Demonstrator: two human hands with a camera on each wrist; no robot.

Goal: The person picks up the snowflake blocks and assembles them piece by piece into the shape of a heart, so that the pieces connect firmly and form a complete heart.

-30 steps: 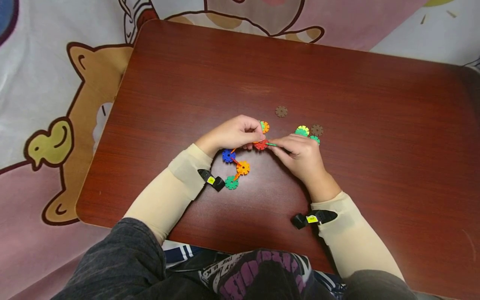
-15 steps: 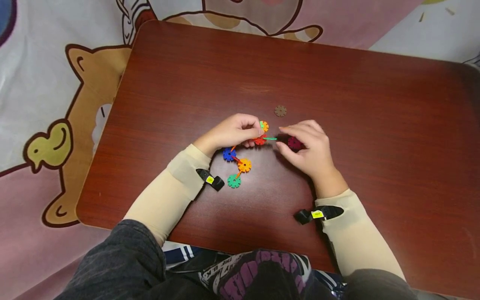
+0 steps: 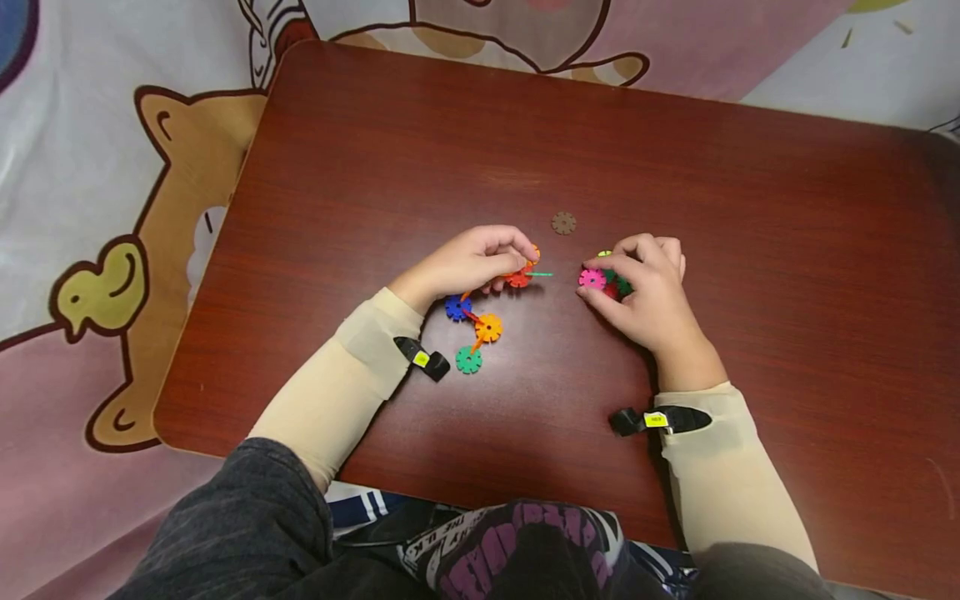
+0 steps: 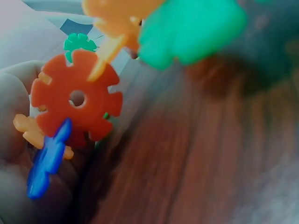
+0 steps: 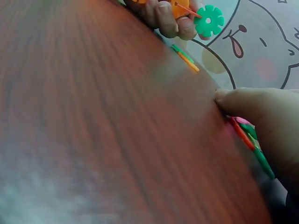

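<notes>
My left hand [image 3: 476, 262] holds a red interlocking disc [image 3: 519, 278], part of a chain of notched plastic discs. From it a green disc [image 3: 542, 274] sticks out edge-on to the right. Toward me the chain runs through a blue disc [image 3: 458, 307], an orange disc [image 3: 489, 327] and a green end disc. Close up in the left wrist view, the red disc [image 4: 100, 100] has other discs slotted into its notches. My right hand [image 3: 648, 296] pinches a pink disc [image 3: 592, 279] by its edges between thumb and index finger, low over the table.
Loose discs lie under and beside the right hand: a red disc [image 3: 612, 290], a dark green disc [image 3: 624, 286] and a yellow disc [image 3: 604, 253]. A brown disc [image 3: 564, 223] lies farther back on the brown table [image 3: 420, 150]. Patterned cloth surrounds the table.
My right hand has let go of the green disc by the red one and moved right, onto the pink disc. The left hand still holds the chain in nearly the same place.
</notes>
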